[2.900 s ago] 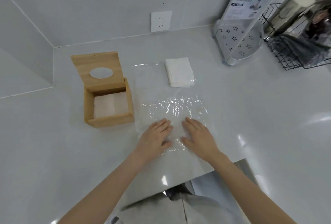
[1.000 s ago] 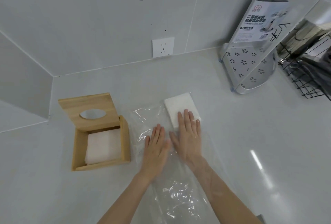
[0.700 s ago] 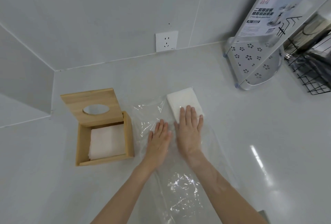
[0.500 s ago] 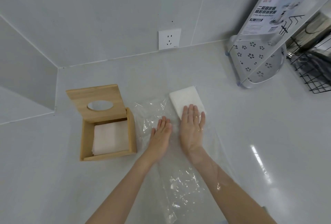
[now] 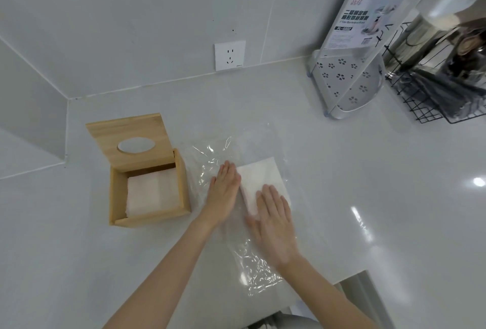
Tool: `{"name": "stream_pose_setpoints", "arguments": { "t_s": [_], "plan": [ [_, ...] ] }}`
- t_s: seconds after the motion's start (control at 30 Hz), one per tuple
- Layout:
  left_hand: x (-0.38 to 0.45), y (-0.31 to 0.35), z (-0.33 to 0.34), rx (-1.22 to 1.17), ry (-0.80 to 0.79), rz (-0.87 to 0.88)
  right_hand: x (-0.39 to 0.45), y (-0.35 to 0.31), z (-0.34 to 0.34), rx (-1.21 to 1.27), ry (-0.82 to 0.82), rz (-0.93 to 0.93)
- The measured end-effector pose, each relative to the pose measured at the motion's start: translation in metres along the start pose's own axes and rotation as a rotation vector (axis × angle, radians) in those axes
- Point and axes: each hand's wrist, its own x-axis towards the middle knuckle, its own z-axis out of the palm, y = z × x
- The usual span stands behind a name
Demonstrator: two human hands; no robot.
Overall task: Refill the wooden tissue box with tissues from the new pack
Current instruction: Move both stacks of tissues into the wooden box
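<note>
Clear plastic wrapper lies flat under my hands so I can work the remaining tissue stack out: left hand flat just beside it, right hand flat on its near end, fingers straight, with the open wooden tissue box, already part-filled, left of my left hand.

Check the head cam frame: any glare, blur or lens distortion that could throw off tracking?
Head view: bright glare spots on the glossy counter at right; specular crinkle highlights on the clear plastic wrap; right hand slightly motion-smeared, left hand sharper; wide-angle bowing bends the wall seams and the white rack; lighting soft, shadows faint.
</note>
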Motion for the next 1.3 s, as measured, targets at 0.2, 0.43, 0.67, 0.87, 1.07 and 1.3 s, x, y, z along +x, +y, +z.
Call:
{"name": "stream_pose_setpoints", "arguments": {
  "t_s": [0.2,0.43,0.67,0.87,1.07,1.3],
  "plan": [
    [-0.033,-0.017,0.004,0.381,0.164,0.241,0.014,0.005,-0.016,0.162,0.052,0.186],
    [-0.081,-0.015,0.033,0.566,0.094,0.067,0.031,0.002,-0.013,0.242,-0.149,0.352],
    [-0.040,-0.015,0.027,0.523,0.072,-0.035,0.069,0.002,-0.011,0.320,-0.174,0.328],
    [-0.018,-0.008,0.014,0.379,0.011,-0.060,0.101,0.002,-0.018,0.434,-0.131,0.401],
    [-0.019,-0.004,0.008,0.282,-0.017,-0.071,0.098,0.001,-0.018,0.554,-0.123,0.544],
    [-0.015,-0.006,0.003,0.237,-0.040,-0.061,0.062,0.012,-0.028,0.684,-0.237,0.593]
  ]
}}
